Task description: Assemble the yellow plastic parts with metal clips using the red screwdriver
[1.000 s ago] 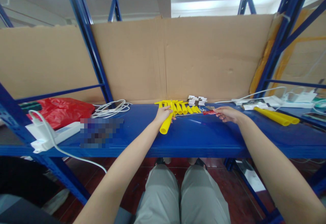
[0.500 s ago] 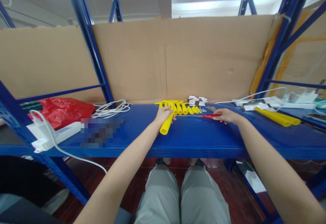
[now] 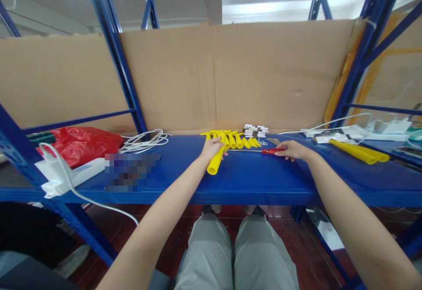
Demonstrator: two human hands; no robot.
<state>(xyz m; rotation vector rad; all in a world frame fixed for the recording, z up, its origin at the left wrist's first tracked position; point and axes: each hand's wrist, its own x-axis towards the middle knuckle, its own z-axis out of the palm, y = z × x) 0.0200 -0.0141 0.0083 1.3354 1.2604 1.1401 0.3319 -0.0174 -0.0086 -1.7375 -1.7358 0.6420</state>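
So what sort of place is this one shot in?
Probably a storeroom or small workshop: blue steel racking backed with cardboard sheets, its shelf used as a bench. The left hand grips a yellow tube; the right hand rests on a red-handled tool.

A yellow tube (image 3: 215,162) lay flat under my left hand (image 3: 212,146), open end toward me; a red-handled tool (image 3: 271,151) lay flat at my right hand's (image 3: 294,149) fingertips
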